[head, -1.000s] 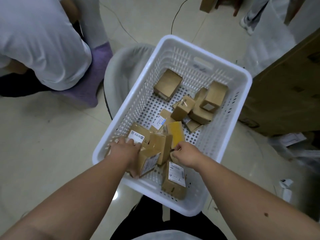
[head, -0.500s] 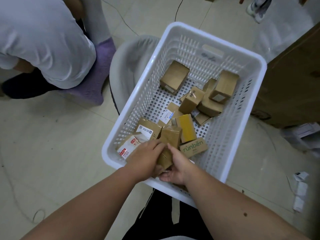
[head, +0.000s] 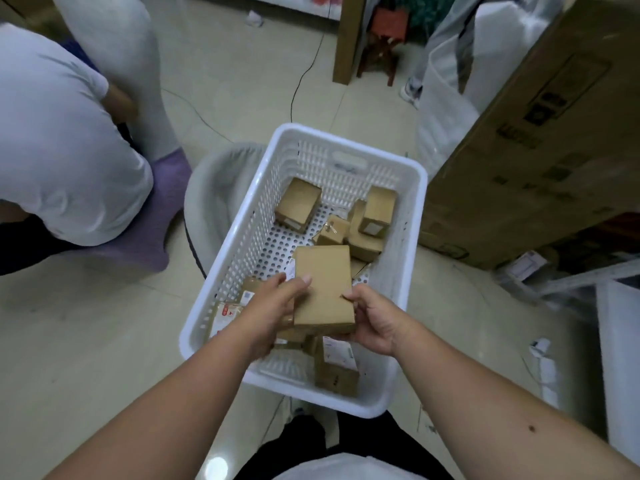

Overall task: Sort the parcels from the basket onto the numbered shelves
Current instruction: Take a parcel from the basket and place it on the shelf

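A white perforated basket (head: 414,216) stands on the floor in front of me with several brown cardboard parcels inside. I hold one flat brown parcel (head: 323,289) lifted above the basket's near half, plain face up. My left hand (head: 273,306) grips its left edge with the thumb on top. On the right, my right hand (head: 374,320) holds its lower corner. More parcels lie at the far end, such as a box (head: 299,204) and a labelled box (head: 377,213). Another labelled parcel (head: 337,367) lies near the front wall. No numbered shelves are in view.
A person in a white shirt (head: 59,150) bends over at the left, beside a purple stool (head: 156,216). A grey tub (head: 214,188) sits left of the basket. A large cardboard carton (head: 536,150) leans at the right. A black cable (head: 304,74) crosses the tiled floor.
Both hands were down among the parcels in the basket's near end; now they have lifted one flat brown parcel up out of the pile, held between them. The camera has tilted up.
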